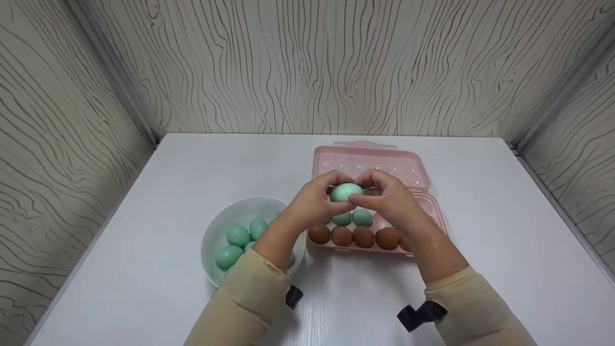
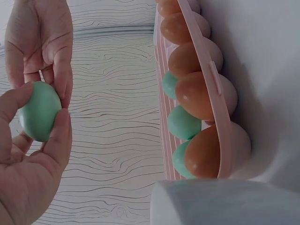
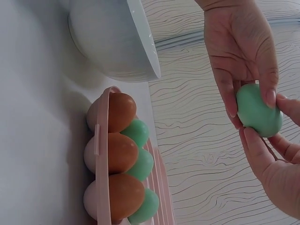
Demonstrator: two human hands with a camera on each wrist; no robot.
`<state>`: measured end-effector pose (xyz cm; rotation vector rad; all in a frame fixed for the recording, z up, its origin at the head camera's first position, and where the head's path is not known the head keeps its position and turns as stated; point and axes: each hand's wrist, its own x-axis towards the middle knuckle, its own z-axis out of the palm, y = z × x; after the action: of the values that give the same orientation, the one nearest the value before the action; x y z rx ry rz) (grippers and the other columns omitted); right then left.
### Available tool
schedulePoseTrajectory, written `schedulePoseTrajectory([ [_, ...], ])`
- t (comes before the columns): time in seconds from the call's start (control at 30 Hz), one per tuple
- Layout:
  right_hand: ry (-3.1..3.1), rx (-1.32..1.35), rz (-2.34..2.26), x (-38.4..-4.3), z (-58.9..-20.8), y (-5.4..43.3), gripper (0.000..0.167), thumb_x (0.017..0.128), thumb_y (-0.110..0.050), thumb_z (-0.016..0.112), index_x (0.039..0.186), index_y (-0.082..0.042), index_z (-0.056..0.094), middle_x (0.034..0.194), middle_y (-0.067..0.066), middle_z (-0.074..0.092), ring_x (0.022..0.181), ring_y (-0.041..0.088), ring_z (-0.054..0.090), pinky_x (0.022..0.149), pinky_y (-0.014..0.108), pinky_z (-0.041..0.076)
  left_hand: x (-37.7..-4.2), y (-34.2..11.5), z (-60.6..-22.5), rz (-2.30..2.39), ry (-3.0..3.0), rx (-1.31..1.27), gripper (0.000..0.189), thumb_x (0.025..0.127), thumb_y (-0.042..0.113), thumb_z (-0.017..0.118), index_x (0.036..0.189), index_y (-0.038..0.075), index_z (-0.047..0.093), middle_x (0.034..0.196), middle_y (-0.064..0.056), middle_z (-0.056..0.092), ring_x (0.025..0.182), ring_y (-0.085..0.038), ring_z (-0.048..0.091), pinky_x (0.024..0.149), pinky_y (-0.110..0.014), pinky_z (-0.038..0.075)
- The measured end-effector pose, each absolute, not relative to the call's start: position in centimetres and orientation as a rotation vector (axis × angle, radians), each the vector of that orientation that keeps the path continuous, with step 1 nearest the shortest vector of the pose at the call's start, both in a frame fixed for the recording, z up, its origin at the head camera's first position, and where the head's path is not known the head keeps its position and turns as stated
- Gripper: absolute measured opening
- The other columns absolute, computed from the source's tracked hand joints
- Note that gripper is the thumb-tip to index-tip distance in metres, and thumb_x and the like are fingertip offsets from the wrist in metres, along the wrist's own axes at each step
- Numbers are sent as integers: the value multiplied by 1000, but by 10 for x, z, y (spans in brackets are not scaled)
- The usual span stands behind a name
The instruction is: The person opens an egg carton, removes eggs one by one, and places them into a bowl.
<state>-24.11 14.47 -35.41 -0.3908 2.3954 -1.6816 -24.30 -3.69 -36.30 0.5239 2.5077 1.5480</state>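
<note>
Both hands meet over the carton around one pale green egg (image 1: 347,192). My left hand (image 1: 313,201) pinches its left end between thumb and fingers. From the other side, my right hand (image 1: 393,201) has thumb and fingertips on the same egg (image 3: 259,110). Below them lies a pink egg carton (image 1: 439,211), its lid (image 1: 331,158) folded back. Brown eggs (image 1: 363,236) fill its front row as far as I can see. Behind them sit green eggs (image 1: 362,217); the hands and right forearm hide part of the carton.
A white bowl (image 1: 209,240) with several green eggs (image 1: 239,235) stands left of the carton, partly under the left forearm. The white table (image 1: 158,202) ends at wood-patterned panels (image 1: 307,67) at the back and sides.
</note>
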Motion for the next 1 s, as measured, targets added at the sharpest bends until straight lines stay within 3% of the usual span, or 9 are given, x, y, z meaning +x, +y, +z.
schedulePoseTrajectory([
  [0.47,2361,-479,-1728,-246,-356,150,36,81,-16,69,109,1,56,108,13,59,99,24,59,83,24,48,-247,-63,-356,1447,2523,505,36,78,21,72,110,22,56,103,4,57,93,-15,55,84,-28,47],
  [1.0,2376,-414,-1712,-249,-363,161,30,84,-19,65,107,-1,57,103,13,60,92,19,58,81,26,48,-256,-115,-359,1364,2652,377,35,78,16,71,110,15,59,104,-1,58,93,-17,56,81,-32,48],
])
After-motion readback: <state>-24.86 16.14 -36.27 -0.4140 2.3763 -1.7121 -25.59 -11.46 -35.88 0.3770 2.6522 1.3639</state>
